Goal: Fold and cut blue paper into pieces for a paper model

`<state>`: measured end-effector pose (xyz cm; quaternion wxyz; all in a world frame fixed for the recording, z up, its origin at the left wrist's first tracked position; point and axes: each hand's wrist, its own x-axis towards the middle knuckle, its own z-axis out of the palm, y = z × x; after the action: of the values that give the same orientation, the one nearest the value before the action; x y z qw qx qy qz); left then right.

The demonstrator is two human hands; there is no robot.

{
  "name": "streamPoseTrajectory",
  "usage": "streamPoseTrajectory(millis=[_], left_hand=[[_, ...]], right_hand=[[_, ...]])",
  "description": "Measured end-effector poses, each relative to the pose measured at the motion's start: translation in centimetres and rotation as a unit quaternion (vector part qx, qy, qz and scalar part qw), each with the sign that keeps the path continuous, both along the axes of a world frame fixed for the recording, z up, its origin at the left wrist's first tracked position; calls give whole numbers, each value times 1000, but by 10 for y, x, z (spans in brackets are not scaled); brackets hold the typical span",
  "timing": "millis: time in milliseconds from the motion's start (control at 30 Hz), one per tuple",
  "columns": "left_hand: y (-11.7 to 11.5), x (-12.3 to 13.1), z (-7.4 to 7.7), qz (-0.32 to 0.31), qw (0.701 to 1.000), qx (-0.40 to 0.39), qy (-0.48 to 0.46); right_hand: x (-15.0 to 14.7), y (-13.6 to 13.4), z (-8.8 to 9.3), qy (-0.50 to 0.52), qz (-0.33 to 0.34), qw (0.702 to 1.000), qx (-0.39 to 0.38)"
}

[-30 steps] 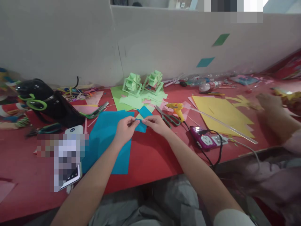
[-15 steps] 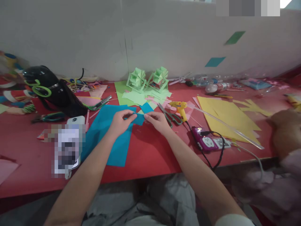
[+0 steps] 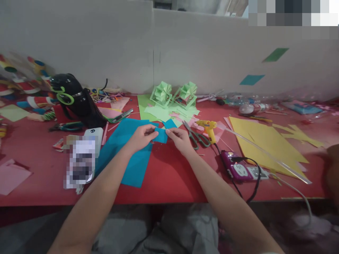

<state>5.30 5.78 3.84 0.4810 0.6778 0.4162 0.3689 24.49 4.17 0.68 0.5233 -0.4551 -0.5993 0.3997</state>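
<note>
Sm. blue paper pc (image 3: 161, 135): 1, held just above the red worktop (image 3: 172, 180), mid-scene, between our two hands.
L hand (image 3: 141, 139): ours; fingers clamped on left edge of pc, over right part of the lg. blue sheets (image 3: 136, 165).
R hand (image 3: 182, 140): ours; thumb & fingers pinched on right edge of same pc.
Spare blue pc (image 3: 170, 124): 1, just beyond R fingertips, far side.
Risk, paper: we judge pc could skew, crease or tear if L & R pull unevenly; thin stock, sm. grip area.
Risk, scissors (image 3: 201, 137): lying just right of R hand, handles nearer us; a rightward knuckle swing could knock or snag them.
Risk, glue gun (image 3: 208, 127): right of scissors, nozzle to left; cord appears to reach purple power block (image 3: 234, 164). Can't tell if hot; if so, a stray touch could burn us or mark paper.
Risk, cord: a R forearm catching the black loop could drag gun.
Bottles (image 3: 248, 108): clear plastic, far right, lying down; contents n/k, too blurred.
Black figure (image 3: 74, 93): w/ green specs, far left; can't tell if it's a container.
</note>
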Motion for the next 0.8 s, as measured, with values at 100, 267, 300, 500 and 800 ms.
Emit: streamPoseTrajectory(millis=[100,267,300,500,800], left_hand=[[-1,1,-3,26,999,19,-12],[-1,3,-11,68,995,69,-7],[-1,4,-12,69,995,74,-8],[-6,6,-12,33,996,88,-3],[-6,3,-12,42,995,92,-14]], right_hand=[[1,-3,3,6,18,1000,-20],[3,-10,2,-42,85,995,-27],[3,-11,1,-43,90,995,-30],[5,-13,0,-74,75,994,-16],[0,-13,4,-92,79,993,-15]])
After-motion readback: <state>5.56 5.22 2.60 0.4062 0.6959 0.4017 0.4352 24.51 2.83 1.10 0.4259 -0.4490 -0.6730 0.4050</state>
